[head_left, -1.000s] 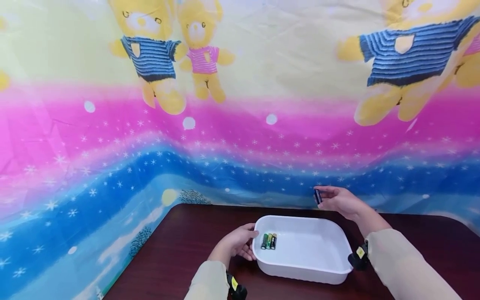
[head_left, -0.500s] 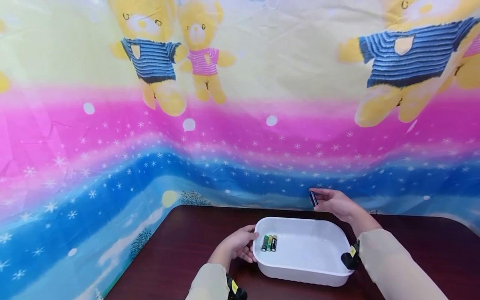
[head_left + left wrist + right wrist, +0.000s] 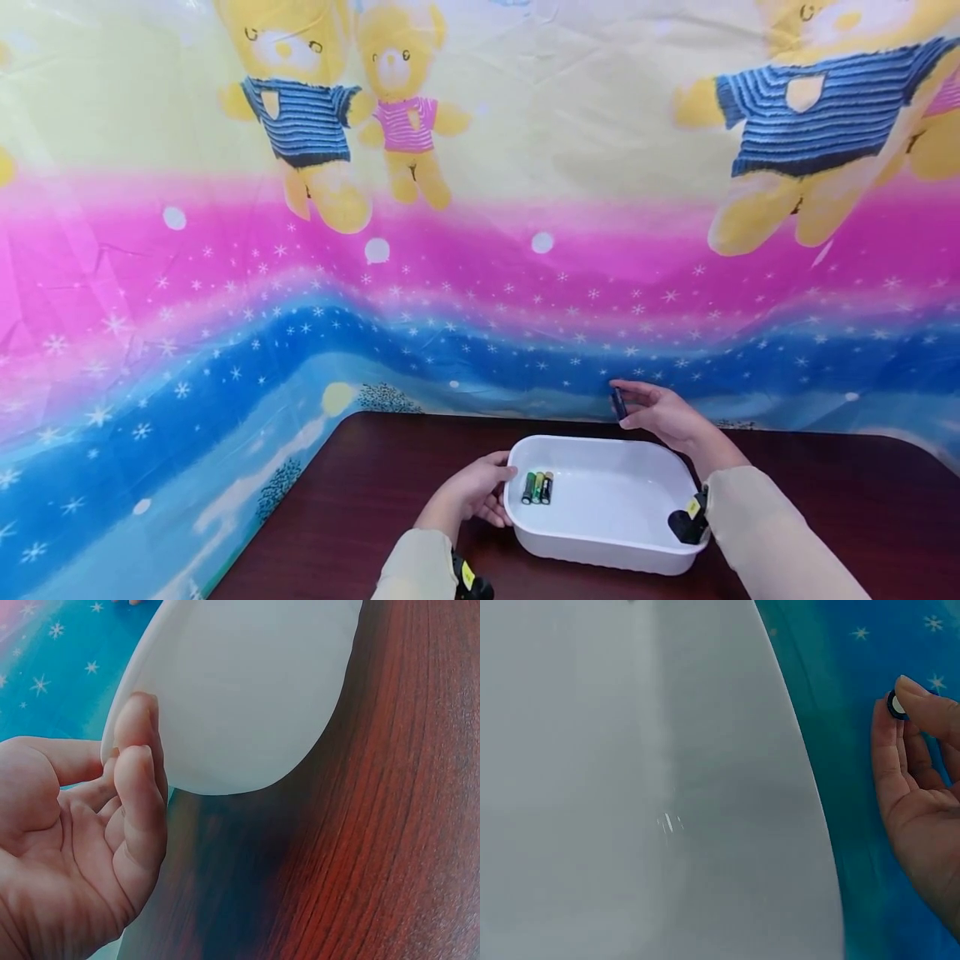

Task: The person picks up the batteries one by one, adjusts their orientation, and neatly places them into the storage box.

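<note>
A white plastic tub (image 3: 607, 533) sits on the table in the head view. My left hand (image 3: 480, 490) grips its left rim, thumb over the edge and fingers on the outer wall; the left wrist view shows the fingers (image 3: 139, 787) against that wall. Three batteries (image 3: 537, 488) lie side by side in the tub's left part, with green, yellow-green and black casings. Past the tub's far rim, my right hand (image 3: 667, 415) pinches a dark battery (image 3: 618, 403) between thumb and fingers, raised above the table. The right wrist view shows the battery's pale round end (image 3: 898, 705).
The dark red-brown wooden table (image 3: 360, 500) has rounded far corners. Behind it hangs a colourful cloth (image 3: 480, 275) with bears and snowflakes. A black wrist camera (image 3: 686, 523) on my right arm overlaps the tub's right rim in the head view.
My right hand, with the battery, has moved a little left and slightly lower behind the tub. The left hand stays on the rim; the tub and its batteries hold their place.
</note>
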A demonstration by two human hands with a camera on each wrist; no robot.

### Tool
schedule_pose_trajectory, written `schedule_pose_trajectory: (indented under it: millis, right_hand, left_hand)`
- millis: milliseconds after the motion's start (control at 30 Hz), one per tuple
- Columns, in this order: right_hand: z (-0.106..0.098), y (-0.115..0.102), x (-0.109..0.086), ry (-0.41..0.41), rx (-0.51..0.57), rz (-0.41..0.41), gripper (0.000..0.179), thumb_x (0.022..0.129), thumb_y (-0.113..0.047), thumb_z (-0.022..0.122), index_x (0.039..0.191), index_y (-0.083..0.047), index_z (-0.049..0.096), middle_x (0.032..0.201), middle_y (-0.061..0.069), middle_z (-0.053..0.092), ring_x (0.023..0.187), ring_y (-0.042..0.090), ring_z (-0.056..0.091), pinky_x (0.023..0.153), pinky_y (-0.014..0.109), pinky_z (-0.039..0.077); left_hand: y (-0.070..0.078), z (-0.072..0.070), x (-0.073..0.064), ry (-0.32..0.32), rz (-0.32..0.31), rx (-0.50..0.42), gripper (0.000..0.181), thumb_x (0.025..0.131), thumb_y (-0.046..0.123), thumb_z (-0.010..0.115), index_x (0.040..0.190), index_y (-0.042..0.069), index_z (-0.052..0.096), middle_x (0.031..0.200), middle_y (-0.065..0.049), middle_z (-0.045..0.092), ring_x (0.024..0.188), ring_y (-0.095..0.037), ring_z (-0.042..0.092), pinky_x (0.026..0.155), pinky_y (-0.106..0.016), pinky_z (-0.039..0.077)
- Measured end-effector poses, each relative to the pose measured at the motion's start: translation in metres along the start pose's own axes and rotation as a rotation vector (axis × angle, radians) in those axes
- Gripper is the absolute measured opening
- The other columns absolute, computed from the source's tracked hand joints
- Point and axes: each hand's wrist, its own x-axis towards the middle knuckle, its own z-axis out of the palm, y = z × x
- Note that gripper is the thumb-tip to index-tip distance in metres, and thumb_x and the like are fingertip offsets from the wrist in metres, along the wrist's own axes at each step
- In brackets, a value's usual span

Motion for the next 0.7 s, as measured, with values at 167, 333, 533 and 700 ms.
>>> schedule_pose_trajectory:
  millis: [167, 333, 533, 700]
  right_hand:
    - [0.009, 0.009, 0.004, 0.004, 0.048, 0.008, 0.073, 0.078, 0.008, 0.065, 0.142, -0.004, 0.033, 0.134, 0.028, 0.038, 0.118, 0.038, 0.044, 0.088, 0.039, 0.050]
    - [0.017, 0.014, 0.004, 0.012, 0.009, 0.029, 0.073, 0.076, 0.006, 0.070, 0.140, -0.003, 0.037, 0.128, 0.024, 0.047, 0.110, 0.032, 0.052, 0.087, 0.039, 0.051]
    - [0.021, 0.020, 0.002, -0.078, -0.034, 0.000, 0.069, 0.075, 0.002, 0.073, 0.136, 0.003, 0.041, 0.118, 0.018, 0.055, 0.102, 0.024, 0.055, 0.085, 0.036, 0.052]
    - [0.023, 0.024, -0.001, -0.202, 0.010, -0.017, 0.067, 0.076, 0.004, 0.071, 0.135, 0.009, 0.039, 0.116, 0.020, 0.058, 0.102, 0.023, 0.059, 0.085, 0.035, 0.052]
  left_hand:
    - [0.001, 0.000, -0.001, -0.013, -0.003, -0.002, 0.047, 0.098, 0.024, 0.046, 0.141, 0.011, 0.034, 0.087, -0.020, 0.061, 0.049, -0.021, 0.060, 0.049, -0.034, 0.056]
    - [0.002, 0.000, -0.001, -0.017, 0.004, -0.010, 0.047, 0.097, 0.023, 0.046, 0.141, 0.011, 0.034, 0.088, -0.021, 0.060, 0.049, -0.022, 0.060, 0.049, -0.034, 0.056]
    - [0.004, 0.001, -0.001, 0.004, 0.022, -0.010, 0.046, 0.097, 0.022, 0.047, 0.140, 0.011, 0.035, 0.090, -0.020, 0.059, 0.048, -0.022, 0.059, 0.049, -0.035, 0.056]
    - [0.004, 0.003, -0.003, 0.011, 0.007, 0.009, 0.045, 0.097, 0.022, 0.047, 0.140, 0.011, 0.036, 0.089, -0.020, 0.058, 0.048, -0.022, 0.058, 0.049, -0.036, 0.056]
